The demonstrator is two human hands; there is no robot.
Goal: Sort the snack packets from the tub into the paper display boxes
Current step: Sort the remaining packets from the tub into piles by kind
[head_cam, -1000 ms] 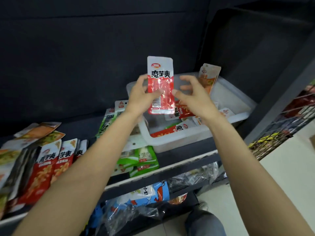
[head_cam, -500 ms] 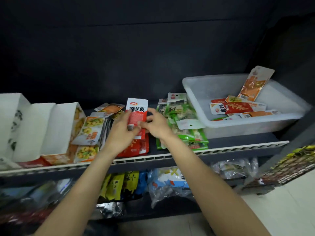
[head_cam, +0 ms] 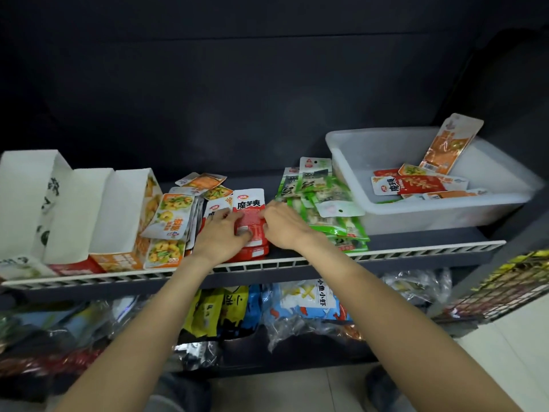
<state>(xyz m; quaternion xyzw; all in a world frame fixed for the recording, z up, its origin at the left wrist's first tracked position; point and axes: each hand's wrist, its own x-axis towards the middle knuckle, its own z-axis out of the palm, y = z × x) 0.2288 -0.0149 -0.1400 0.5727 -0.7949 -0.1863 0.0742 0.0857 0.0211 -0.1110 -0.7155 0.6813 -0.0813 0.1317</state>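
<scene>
**Red packet lowered onto the red stack on the shelf**

Since half a second ago the red-and-white snack packet [head_cam: 249,214] has been brought lower, from just above the red stack to lying on top of it, and both hands have come down with it. The packet is held from both sides: the left hand [head_cam: 221,233] is laid over its left part with the thumb pressed against its lower face, and the right hand [head_cam: 282,224] pinches its right edge with curled fingers. Its white top with black characters points toward the back of the shelf [head_cam: 416,237].

Beneath it the red stack [head_cam: 252,252] rests at the shelf's front rail. Just to the left, yellow-and-orange packets [head_cam: 170,221] are leaned against an orange paper display box [head_cam: 118,257], whose white raised flap stands beside two more white box flaps [head_cam: 32,197]. To the right of the hands a pile of green packets [head_cam: 323,203] is spread on the shelf, touching the clear plastic tub [head_cam: 445,215]. Inside the tub a red packet [head_cam: 413,185] lies flat among a few others, and an orange packet [head_cam: 448,144] is propped upright against the far wall. Bagged goods [head_cam: 306,304] are seen on the lower shelf.
</scene>
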